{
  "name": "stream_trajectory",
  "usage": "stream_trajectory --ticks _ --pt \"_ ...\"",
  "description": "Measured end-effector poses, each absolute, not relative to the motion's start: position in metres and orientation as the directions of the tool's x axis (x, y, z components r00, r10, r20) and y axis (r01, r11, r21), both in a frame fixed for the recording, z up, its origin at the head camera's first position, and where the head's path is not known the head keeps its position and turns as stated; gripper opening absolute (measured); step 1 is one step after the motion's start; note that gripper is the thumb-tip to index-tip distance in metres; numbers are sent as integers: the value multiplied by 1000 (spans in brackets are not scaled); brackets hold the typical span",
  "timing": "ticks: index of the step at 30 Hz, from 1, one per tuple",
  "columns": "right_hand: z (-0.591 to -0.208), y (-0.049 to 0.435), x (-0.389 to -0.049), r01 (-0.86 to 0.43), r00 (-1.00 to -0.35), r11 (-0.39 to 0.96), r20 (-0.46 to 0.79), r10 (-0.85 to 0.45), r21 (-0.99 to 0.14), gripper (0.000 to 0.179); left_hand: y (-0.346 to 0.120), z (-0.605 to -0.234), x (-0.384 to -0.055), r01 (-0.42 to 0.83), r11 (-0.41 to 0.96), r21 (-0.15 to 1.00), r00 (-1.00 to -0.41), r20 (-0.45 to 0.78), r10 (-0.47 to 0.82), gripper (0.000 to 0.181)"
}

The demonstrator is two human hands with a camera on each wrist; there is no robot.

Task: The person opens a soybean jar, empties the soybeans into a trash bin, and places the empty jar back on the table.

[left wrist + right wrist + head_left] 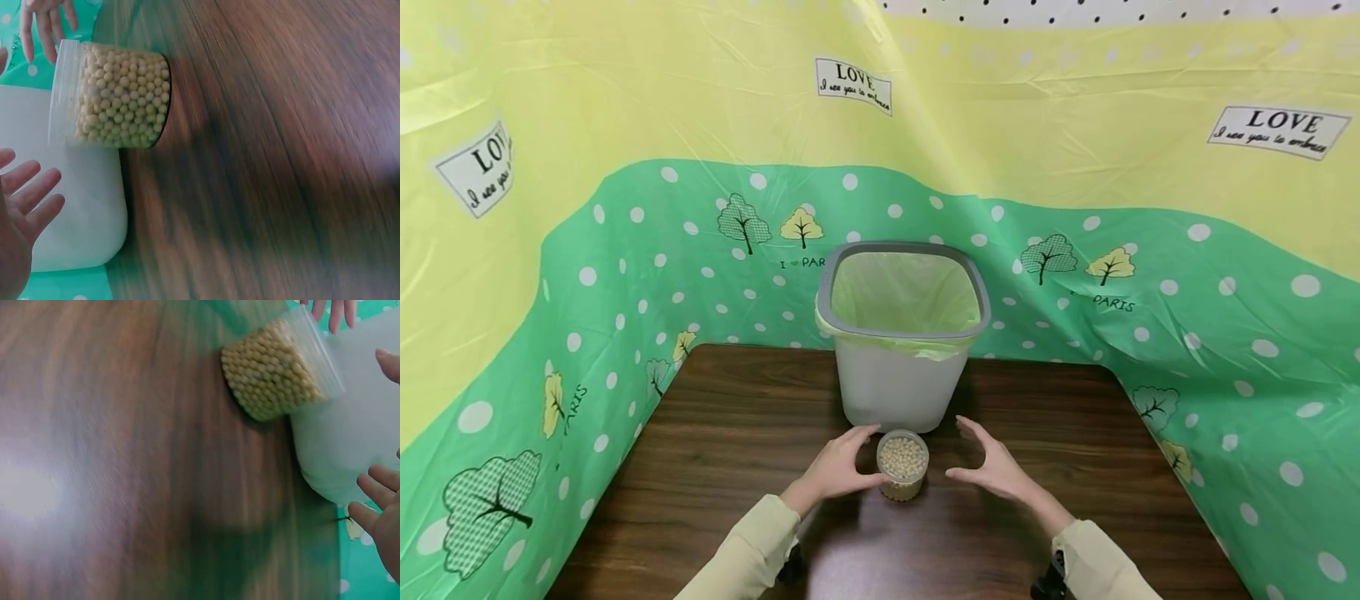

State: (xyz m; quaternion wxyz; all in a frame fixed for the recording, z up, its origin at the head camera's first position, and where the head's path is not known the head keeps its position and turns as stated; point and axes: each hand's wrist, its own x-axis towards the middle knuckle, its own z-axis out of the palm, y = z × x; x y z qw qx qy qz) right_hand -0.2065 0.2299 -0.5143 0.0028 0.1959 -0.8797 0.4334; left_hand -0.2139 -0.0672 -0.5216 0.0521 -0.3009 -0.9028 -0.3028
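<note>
A clear plastic jar [902, 462] filled with pale round beans stands upright on the wooden table, with a translucent lid on top. My left hand [838, 467] is spread at the jar's left side, thumb and fingertips very near it; whether they touch is hard to tell. On the other side my right hand [992, 467] is spread with a clear gap to the jar. Both wrist views show the beans [125, 97] through the jar wall, and the extended fingers of the left hand [28, 206] and right hand [381, 512].
Just behind the jar stands a light grey trash bin [898, 383] with a darker rim and a green liner bag [902, 292]. Dark wood tabletop [737, 433] extends to both sides. A yellow and green printed cloth [647, 217] encloses the table's back and sides.
</note>
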Motion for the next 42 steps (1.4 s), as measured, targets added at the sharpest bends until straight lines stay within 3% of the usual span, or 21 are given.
stream_trajectory --ticks 20,31,42 --pt "-561 188 -207 -192 -920 360 40 -389 -913 83 -43 -538 -222 394 576 716 -888 136 439 86" --pt "-575 176 -219 -159 -883 172 63 -465 -972 89 -43 -539 -233 425 542 725 -866 152 476 79" --pt "-584 169 -221 -195 -882 205 80 -464 -959 89 -43 -541 -235 333 428 840 -870 98 484 74"
